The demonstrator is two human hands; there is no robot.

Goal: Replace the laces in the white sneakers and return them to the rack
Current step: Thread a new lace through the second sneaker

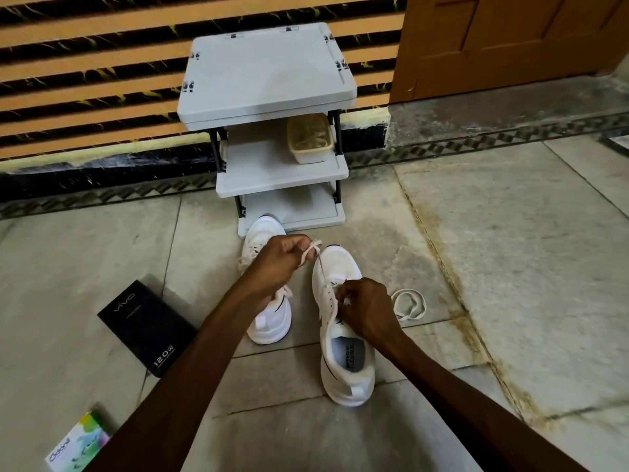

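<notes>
Two white sneakers stand on the stone floor, toes toward the rack. The right sneaker [343, 369] is nearer me; the left sneaker [269, 321] lies partly under my left forearm. My left hand [277, 264] pinches the end of a white lace [310, 251] and holds it up above the right sneaker's toe. My right hand [366, 308] pinches the lace at the eyelets of the right sneaker. A loose white lace [408, 304] lies looped on the floor just right of my right hand.
A grey three-tier shoe rack [269, 80] stands against the striped wall, with a beige container [309, 137] on its middle shelf. A black box [146, 325] and a colourful small box [81, 444] lie on the floor at left. A wooden door [510, 39] is at the back right.
</notes>
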